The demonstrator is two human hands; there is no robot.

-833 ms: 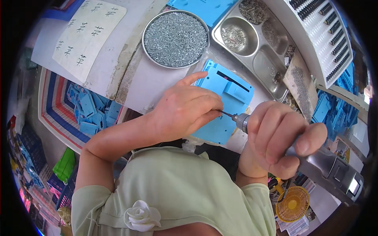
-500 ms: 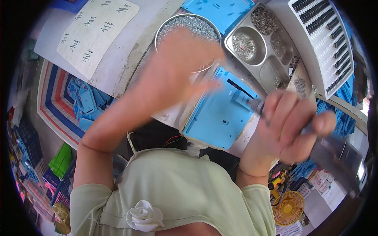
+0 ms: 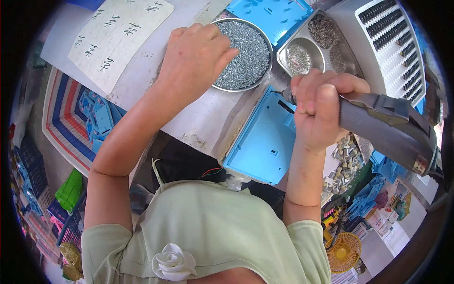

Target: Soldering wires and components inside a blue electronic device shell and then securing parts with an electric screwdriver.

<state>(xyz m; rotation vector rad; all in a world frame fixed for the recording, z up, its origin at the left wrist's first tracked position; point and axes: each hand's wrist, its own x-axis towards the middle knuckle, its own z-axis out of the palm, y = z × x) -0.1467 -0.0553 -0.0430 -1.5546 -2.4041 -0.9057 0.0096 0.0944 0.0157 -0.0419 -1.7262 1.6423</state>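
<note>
In my right hand [image 3: 326,102] is a dark electric screwdriver [image 3: 385,120], its body slanting down to the right. The tip meets the upper corner of a flat light-blue plastic panel [image 3: 257,146] with a dark slot and small holes. My left hand [image 3: 198,59] is at the left rim of a round metal bowl [image 3: 236,90]. Small silver screws [image 3: 248,54] fill that bowl. The left fingers are curled and the thumb points over the screws; whatever they hold is hidden.
Beyond the panel lie a compartmented metal tray [image 3: 281,56] of small metal parts and another blue panel [image 3: 269,16]. A white rack [image 3: 373,52] with rows of black pieces stands at the right. Loose metal pieces [image 3: 345,165] lie past my right wrist; a striped bag [image 3: 71,116] holds blue parts.
My left hand has moved back from over the bowl and panel to the bowl's left rim. The screwdriver has swung, its tip shifting up-left to the panel's upper corner.
</note>
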